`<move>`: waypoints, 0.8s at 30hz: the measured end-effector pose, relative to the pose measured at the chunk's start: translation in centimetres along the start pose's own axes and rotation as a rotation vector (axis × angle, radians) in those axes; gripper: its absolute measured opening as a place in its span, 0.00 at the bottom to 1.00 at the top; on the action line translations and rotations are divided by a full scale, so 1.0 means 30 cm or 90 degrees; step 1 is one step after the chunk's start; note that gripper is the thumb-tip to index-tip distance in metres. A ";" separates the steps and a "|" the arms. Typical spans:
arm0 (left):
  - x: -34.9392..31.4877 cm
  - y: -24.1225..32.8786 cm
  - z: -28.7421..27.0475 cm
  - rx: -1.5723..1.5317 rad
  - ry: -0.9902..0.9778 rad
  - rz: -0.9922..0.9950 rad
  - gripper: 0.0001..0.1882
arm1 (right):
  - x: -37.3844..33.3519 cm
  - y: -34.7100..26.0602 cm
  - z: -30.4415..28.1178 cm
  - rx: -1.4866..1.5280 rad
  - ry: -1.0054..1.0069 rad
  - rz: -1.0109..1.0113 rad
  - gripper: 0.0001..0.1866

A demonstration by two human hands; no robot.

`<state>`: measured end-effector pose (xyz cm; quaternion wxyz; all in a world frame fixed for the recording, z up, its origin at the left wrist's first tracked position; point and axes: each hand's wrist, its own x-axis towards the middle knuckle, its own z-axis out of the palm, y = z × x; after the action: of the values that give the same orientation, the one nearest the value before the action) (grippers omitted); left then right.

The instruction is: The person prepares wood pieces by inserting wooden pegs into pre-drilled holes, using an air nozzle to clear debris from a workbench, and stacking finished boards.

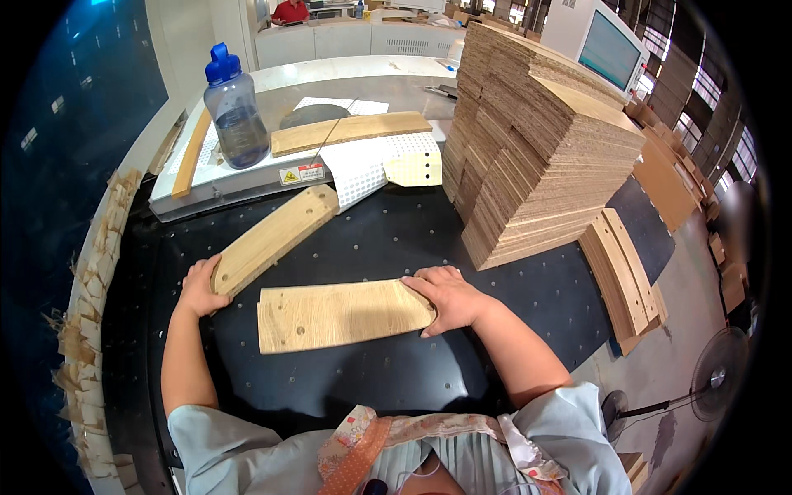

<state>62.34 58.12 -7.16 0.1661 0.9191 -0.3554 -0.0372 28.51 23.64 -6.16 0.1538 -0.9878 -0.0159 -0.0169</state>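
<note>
My left hand (pixel 201 286) is closed round the near end of a light wood-grain panel (pixel 276 235), which lies slanted with its far end against the white machine ledge. Across from it, my right hand (pixel 447 300) grips the right end of a second wood-grain panel (pixel 342 315), with the thumb on top. This panel lies crosswise in front of me and has small drilled holes near its ends. Both panels are on the black work table (pixel 379 375), whose surface is dotted with small round studs or holes.
On the ledge (pixel 194 198) stand a blue water bottle (pixel 241 124), a wooden strip (pixel 355 132) and paper sheets (pixel 360 165). A tall stack of particleboard pieces (pixel 528 157) rises at the right. Beyond it sit curved panels (pixel 615 268), a monitor (pixel 610 51) and a floor fan (pixel 716 378).
</note>
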 end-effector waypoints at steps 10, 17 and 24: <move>-0.389 -0.013 -0.039 -0.034 -0.052 0.094 0.50 | -0.144 -0.207 0.042 0.050 -0.023 -0.149 0.46; -0.371 0.248 0.063 -0.027 -0.108 0.203 0.48 | -0.222 -0.229 0.070 -0.007 0.013 -0.096 0.43; -0.334 0.314 0.043 -0.127 -0.220 0.227 0.42 | -0.349 -0.182 -0.201 -0.154 0.156 -0.112 0.40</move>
<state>48.61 57.93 -5.74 0.1969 0.8009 -0.5294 -0.1989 17.67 26.72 0.85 0.0324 -0.9845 -0.0811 -0.1519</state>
